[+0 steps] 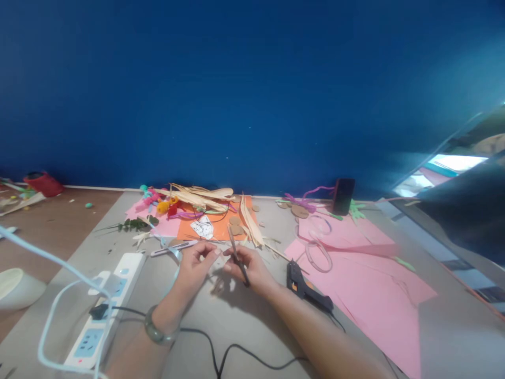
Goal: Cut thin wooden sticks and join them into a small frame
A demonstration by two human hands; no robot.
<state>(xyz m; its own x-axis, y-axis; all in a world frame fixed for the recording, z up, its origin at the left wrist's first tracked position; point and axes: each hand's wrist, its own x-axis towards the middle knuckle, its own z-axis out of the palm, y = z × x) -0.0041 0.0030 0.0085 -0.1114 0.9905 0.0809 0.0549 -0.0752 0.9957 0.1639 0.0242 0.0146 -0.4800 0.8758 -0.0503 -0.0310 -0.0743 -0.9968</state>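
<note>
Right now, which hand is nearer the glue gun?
Right. The right hand is left of the glue gun; the left hand is also to its left, but farther away.

A grey tabletop [450, 337] bears pink paper [390, 310] and a power strip [118, 288].

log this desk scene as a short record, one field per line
left hand: pinching a small pale piece, too blurred to identify
right hand: holding a slim dark tool, possibly scissors
left side: long white plastic power strip, black plug in it
right side: black glue gun near flat pink paper sheets
backdrop: plain blue panel
</note>
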